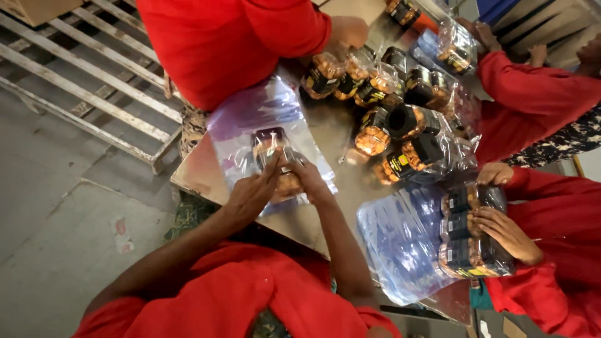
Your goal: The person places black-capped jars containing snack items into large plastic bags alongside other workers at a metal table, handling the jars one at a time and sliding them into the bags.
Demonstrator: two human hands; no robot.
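on the metal table point(206, 169), your left hand point(253, 194) and right hand point(310, 178) close loosely around a jar point(275, 159), pressing its clear bag point(250, 119) flat for control.

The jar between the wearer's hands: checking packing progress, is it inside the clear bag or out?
Inside: the jar shows through the clear bag, under both hands.

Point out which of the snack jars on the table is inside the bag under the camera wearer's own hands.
The jar under the left hand and right hand, inside the clear plastic bag; it lies alone, apart from the heap of jars farther along the table.
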